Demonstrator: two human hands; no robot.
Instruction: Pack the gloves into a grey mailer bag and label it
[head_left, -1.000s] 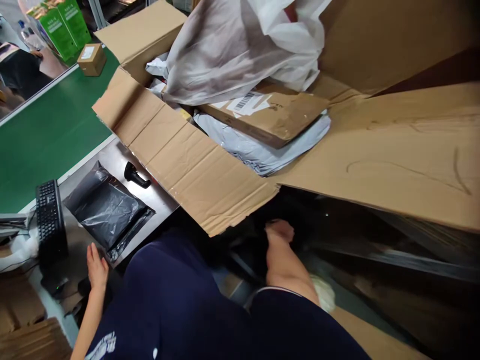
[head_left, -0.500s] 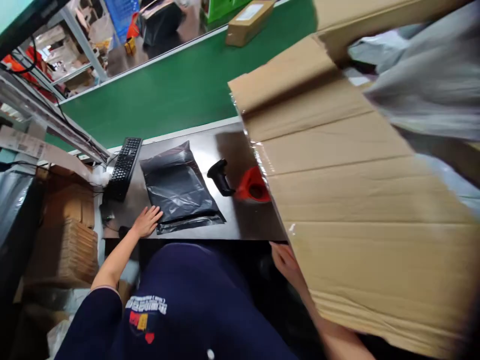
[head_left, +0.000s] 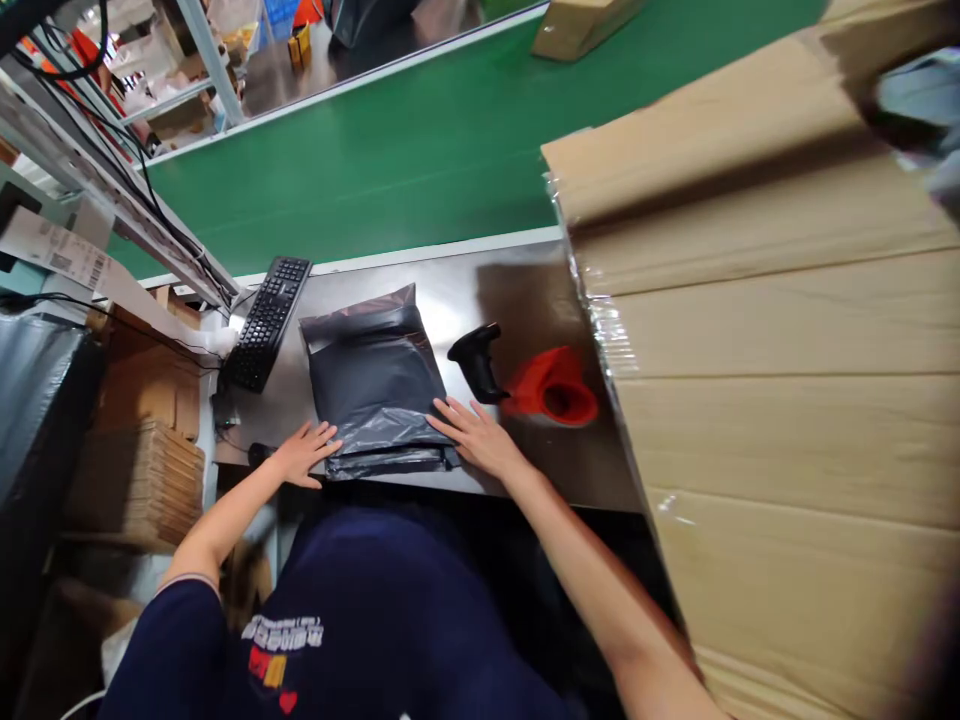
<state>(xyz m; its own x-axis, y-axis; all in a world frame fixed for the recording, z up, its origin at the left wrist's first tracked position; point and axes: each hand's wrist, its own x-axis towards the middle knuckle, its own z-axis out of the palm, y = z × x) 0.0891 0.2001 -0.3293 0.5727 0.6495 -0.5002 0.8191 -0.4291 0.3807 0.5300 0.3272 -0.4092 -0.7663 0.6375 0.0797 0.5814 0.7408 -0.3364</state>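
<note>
A black plastic mailing bag lies flat on the metal table, its near end folded or wrinkled by the table's front edge. My left hand rests at the bag's lower left corner, fingers spread and touching its edge. On the opposite side, my right hand lies with outstretched fingers on the bag's lower right edge. Neither hand grips anything. Just beyond my right hand stands a black handheld scanner, beside a red tape dispenser. What the bag contains is hidden.
A black keyboard sits at the table's left end, near a printed label strip. Large cardboard blocks the right side. Behind the table runs a green conveyor belt carrying a carton. Flattened cartons are stacked at left.
My right hand has come up from below the table edge beside the cardboard onto the bag's right side. My left hand stays at the bag's left corner. The view has shifted.
</note>
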